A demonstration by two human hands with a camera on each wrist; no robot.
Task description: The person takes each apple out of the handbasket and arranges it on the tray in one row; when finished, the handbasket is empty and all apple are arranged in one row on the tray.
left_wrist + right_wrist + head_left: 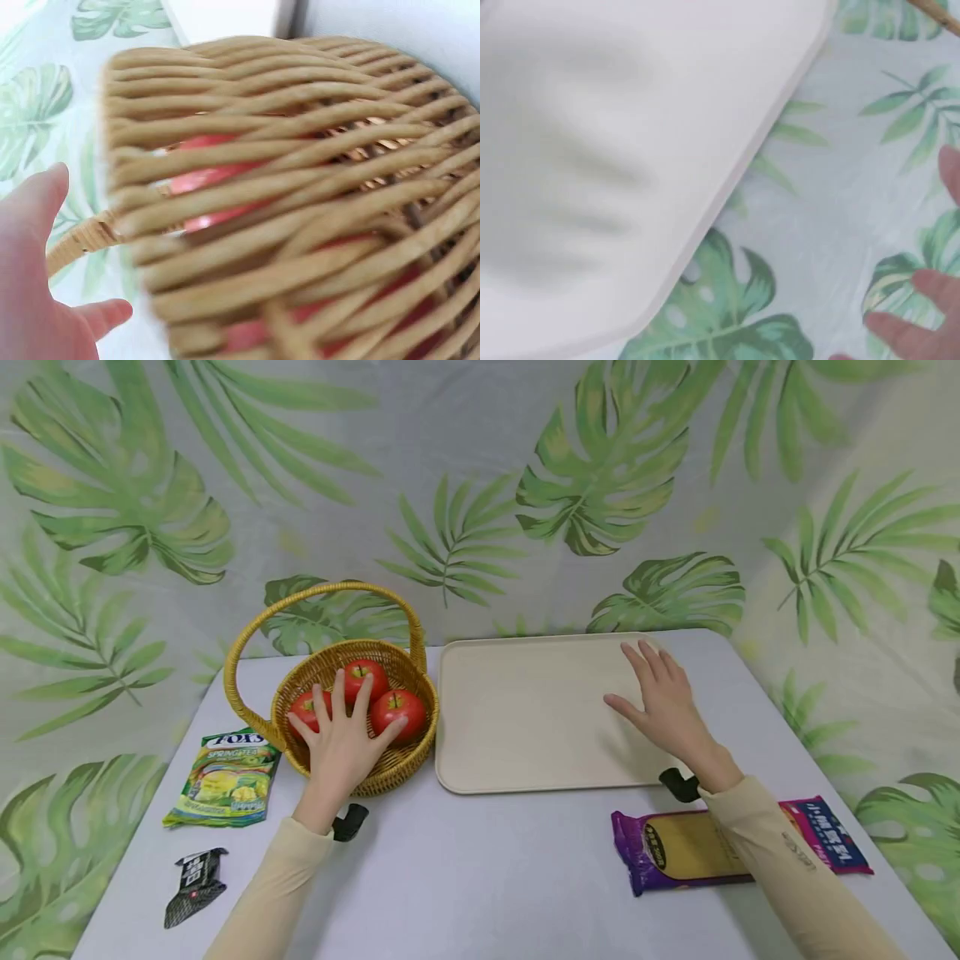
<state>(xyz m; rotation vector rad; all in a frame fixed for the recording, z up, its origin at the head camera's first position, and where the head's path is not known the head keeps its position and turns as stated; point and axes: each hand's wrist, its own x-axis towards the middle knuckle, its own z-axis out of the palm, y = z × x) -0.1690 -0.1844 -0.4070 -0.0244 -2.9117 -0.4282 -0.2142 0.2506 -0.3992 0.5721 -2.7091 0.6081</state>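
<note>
A wicker basket (390, 768) with a tall arched handle holds three red apples (397, 714). Over its mouth my left hand (341, 747) hovers with fingers spread, overlapping the apples in the head view. In the left wrist view the woven side (247, 172) fills most of the picture, and red shows through the gaps. My right hand (667, 710) is held above the right part of a beige tray (525, 718), fingers extended and holding nothing. The hand's shadow falls on the tray (705, 150) in the right wrist view.
A green candy bag (228, 781) lies left of the basket, with a small black wrapped packet (197, 885) nearer the front. Under my right forearm is a purple and gold snack package (690, 847). A leaf-patterned cloth (480, 485) hangs behind the white table (465, 877).
</note>
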